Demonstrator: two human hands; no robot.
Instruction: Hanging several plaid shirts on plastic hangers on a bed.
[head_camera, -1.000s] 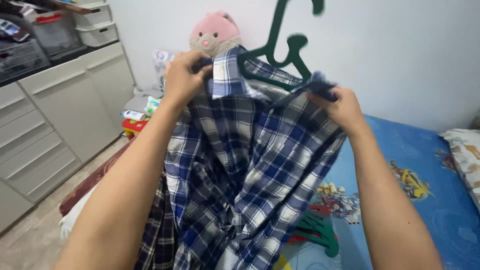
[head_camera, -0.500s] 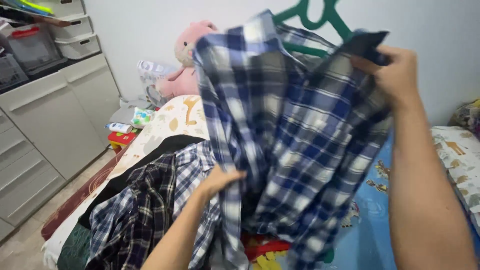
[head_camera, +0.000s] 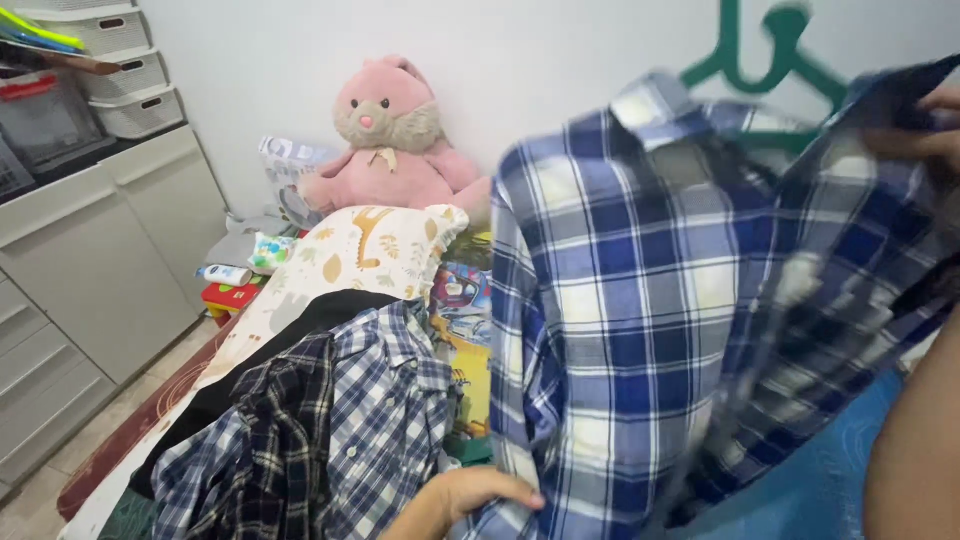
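Note:
A blue and white plaid shirt (head_camera: 640, 310) hangs on a green hanger (head_camera: 770, 60), held up over the bed at the right. My right hand (head_camera: 925, 135) grips the shirt's shoulder at the top right edge of the view and is partly cut off. At the bottom, my left hand (head_camera: 480, 495) pinches the shirt's lower front edge. To the left, beside that hand, a pile of darker plaid shirts (head_camera: 300, 440) lies on the bed.
A pink plush bunny (head_camera: 385, 130) sits against the wall behind a pillow with an animal print (head_camera: 350, 250). White drawer cabinets (head_camera: 90, 250) with storage baskets (head_camera: 125, 85) on top line the left side. Blue bed sheet (head_camera: 830, 480) shows at the lower right.
The shirt on its hanger has swung to the right and turned. My left hand let go of the collar, dropped to the shirt's lower edge and kept moving down.

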